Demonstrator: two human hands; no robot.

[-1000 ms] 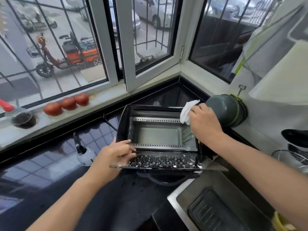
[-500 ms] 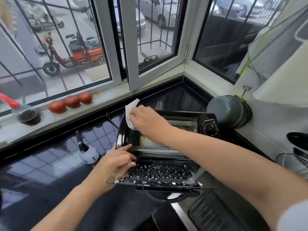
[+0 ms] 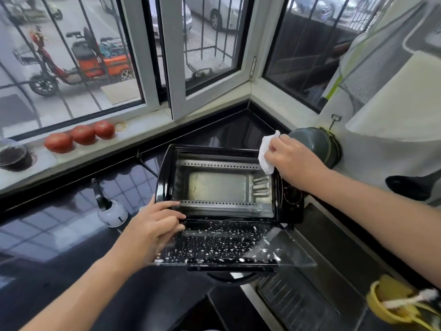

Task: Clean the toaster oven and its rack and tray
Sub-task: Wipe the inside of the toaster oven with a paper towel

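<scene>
1. Head view: the toaster oven sits on the black countertop, at the counter's edge beside the sink, with its opening turned up toward the camera.
2. Its glass door is folded down toward the person and reaches partly over the sink's left edge; white flecks and droplets speckle the pane.
3. The oven cavity shows a bare metal back wall, perforated strips along its top and bottom, and rack slots on its right wall.
4. The left hand rests on the oven's near left corner, where door meets frame; its fingers are fairly straight and slightly apart, lying across the hinge edge.
5. The right hand is at the oven's far right corner, fingers curled and clamped on a white cloth that it presses against the top right of the frame.
6. The control panel with its dials lies just under the right wrist, mostly in shadow.
7. A dark tray lies in the sink basin, below the open door.
8. A grey pot hangs on the wall just behind the right hand.
9. Three tomatoes sit in a row on the window sill at the counter's far left edge, with a dark lidded jar further left.
10. A small white bottle with a dark neck stands on the countertop, just left of the left hand.
11. A yellow holder with a brush in it is at the sink's near right corner.
</scene>
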